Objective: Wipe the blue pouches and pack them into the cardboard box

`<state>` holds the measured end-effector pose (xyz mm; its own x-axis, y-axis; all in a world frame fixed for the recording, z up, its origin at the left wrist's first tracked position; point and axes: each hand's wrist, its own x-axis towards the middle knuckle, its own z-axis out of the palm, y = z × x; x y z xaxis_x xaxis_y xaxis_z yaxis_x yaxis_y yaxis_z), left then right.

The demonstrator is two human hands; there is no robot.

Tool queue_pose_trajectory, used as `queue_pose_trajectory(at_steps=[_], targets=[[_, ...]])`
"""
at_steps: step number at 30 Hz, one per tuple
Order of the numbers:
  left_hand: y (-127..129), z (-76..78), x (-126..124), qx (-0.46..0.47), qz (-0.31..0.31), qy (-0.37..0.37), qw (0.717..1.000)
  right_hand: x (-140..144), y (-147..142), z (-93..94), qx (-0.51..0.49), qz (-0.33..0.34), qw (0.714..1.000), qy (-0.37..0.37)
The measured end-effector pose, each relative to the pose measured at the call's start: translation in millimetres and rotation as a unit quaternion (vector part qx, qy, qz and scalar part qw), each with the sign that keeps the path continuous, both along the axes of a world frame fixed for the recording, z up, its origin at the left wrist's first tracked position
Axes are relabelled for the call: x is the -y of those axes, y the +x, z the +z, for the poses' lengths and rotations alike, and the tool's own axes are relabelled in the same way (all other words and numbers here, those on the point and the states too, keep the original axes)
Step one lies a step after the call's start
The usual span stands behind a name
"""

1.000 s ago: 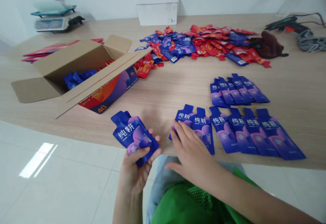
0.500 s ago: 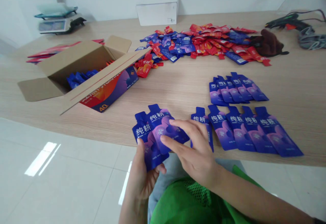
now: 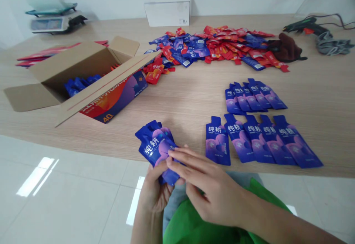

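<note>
The tabletop [image 3: 183,99]: its front edge passes beneath a pouch stack [image 3: 156,144], and a broad stretch of wood separates box [image 3: 119,96] from pouch rows [image 3: 238,144]. The person's left hand [image 3: 154,192] grasps the stack's lower end, thumb uppermost; the right hand's [image 3: 208,184] fingertips meet its right side, whether pinching I cannot tell.

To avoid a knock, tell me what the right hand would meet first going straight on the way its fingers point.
The pouches in the left hand. The right hand lies partly over them in view, seemingly touching, though depth is unclear.
</note>
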<state>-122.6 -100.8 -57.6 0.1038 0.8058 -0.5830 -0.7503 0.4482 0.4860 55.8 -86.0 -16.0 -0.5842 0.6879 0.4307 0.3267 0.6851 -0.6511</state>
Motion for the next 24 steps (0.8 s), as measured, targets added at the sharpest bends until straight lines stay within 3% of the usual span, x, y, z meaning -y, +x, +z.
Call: queue_pose_trajectory(at_steps=[3,6,8,12,14,17,20,24], targets=[[2,6.5,-5,-0.028,0.018,-0.024,0.999,2,14,-6.0,0.069,-0.140,0.987,0.042],[1,12.3,-8,-0.041,-0.003,-0.013,0.999,2,26,-22.8,0.198,-0.258,0.944,0.048],[1,14.4,-8,-0.049,0.004,0.015,0.999,4,30,-35.0,0.252,-0.265,0.929,0.056],[9,18.3,-5,-0.066,0.032,0.050,0.996,14,35,-50.8,0.272,-0.220,0.928,0.130],[15,20.8,-3,-0.081,0.036,0.044,0.995,21,40,-53.3,0.256,-0.189,0.933,0.169],[21,23.5,0,-0.116,0.028,0.044,0.992,27,47,-49.5,0.199,-0.153,0.955,0.156],[26,22.1,2,-0.158,-0.003,0.059,0.986,24,49,-36.9,0.058,-0.168,0.978,0.106],[34,13.9,3,-0.175,-0.011,0.114,0.978,12,28,-20.7,-0.132,-0.175,0.971,0.099]])
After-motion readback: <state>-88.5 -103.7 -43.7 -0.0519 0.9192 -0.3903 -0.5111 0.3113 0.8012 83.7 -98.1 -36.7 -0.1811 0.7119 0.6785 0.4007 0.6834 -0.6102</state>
